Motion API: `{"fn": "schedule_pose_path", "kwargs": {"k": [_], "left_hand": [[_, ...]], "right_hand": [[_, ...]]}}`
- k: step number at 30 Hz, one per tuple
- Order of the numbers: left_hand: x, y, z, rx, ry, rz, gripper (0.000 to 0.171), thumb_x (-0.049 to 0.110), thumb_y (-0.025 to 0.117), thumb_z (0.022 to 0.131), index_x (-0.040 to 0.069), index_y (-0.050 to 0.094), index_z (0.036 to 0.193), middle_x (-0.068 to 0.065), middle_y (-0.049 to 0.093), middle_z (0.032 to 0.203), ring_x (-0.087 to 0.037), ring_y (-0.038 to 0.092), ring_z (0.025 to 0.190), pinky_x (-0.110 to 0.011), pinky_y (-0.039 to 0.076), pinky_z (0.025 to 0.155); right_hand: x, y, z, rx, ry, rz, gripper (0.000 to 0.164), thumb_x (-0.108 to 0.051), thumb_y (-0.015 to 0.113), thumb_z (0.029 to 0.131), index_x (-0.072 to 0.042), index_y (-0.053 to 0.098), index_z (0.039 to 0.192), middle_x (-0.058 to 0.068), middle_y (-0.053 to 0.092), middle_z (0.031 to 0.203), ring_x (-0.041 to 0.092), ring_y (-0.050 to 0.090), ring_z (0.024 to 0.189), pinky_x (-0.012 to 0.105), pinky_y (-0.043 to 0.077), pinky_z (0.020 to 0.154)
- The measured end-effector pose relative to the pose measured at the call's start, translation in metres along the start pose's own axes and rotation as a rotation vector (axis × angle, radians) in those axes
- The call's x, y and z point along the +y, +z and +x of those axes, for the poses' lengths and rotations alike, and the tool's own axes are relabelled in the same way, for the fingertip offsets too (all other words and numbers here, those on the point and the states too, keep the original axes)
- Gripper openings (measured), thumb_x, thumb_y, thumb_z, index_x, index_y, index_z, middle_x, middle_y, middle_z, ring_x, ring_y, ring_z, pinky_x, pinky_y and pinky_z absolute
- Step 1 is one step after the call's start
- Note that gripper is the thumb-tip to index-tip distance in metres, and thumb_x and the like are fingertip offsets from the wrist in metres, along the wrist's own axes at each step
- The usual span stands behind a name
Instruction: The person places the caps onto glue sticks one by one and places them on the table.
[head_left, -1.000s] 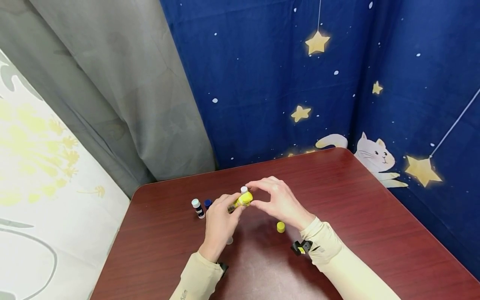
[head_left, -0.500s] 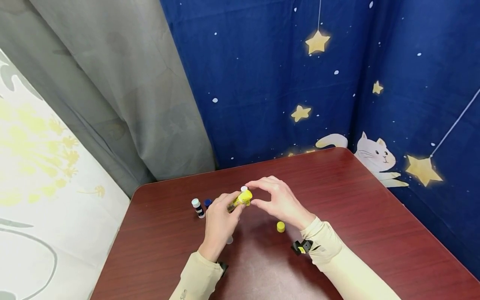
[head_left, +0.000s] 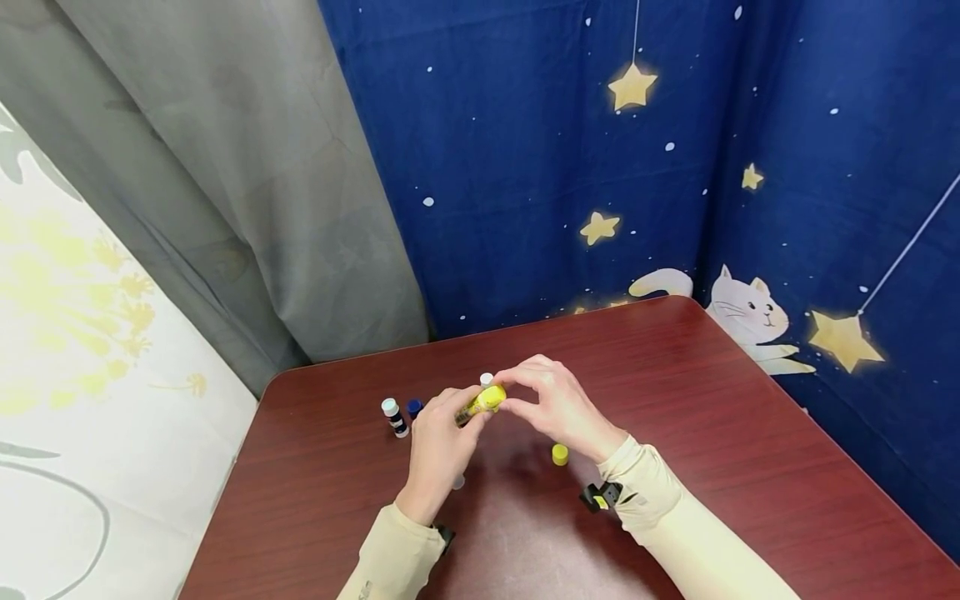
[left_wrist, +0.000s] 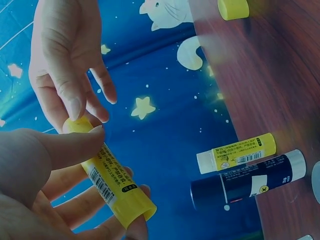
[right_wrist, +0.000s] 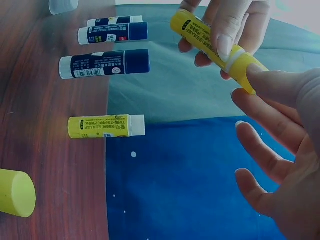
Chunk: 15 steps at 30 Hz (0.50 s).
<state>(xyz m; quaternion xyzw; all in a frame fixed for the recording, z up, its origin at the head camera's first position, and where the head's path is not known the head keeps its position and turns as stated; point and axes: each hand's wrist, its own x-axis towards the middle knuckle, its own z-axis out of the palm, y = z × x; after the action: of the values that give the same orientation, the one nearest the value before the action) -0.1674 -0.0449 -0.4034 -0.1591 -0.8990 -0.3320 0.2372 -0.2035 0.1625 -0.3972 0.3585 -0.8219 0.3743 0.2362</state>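
My left hand grips a yellow glue stick by its barrel, tilted above the table. On its far end sits a yellow cap, which my right hand pinches between thumb and forefinger. The other right fingers are spread in the right wrist view. Just beyond the hands stands another yellow glue stick, its white top bare. A loose yellow cap rests on the table below my right hand.
Navy glue sticks stand to the left, one with a white top and others with blue caps, partly behind my left hand. A pale translucent piece lies beside my left wrist. The reddish-brown table ends before blue and grey curtains.
My right thumb and forefinger have closed in on the capped end of the held glue stick. The left hand stays almost still, and the things on the table keep their places.
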Motion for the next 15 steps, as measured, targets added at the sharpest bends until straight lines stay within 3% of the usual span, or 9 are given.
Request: {"fn": "schedule_pose_path", "kwargs": {"k": [15], "left_hand": [[0.0015,0.0022,-0.0002,0.001,-0.008,-0.005,0.037,0.019,0.087,0.081,0.019,0.077,0.118,0.006,0.070,0.100,-0.014,0.063,0.088,-0.034,0.054,0.075]], "right_hand": [[0.0017,-0.0001,-0.0015,0.001,-0.009,-0.054,0.030,-0.026,0.085,0.083,-0.020,0.077,0.111,-0.015,0.069,0.097,0.007,0.059,0.097,0.038,0.046,0.082]]}}
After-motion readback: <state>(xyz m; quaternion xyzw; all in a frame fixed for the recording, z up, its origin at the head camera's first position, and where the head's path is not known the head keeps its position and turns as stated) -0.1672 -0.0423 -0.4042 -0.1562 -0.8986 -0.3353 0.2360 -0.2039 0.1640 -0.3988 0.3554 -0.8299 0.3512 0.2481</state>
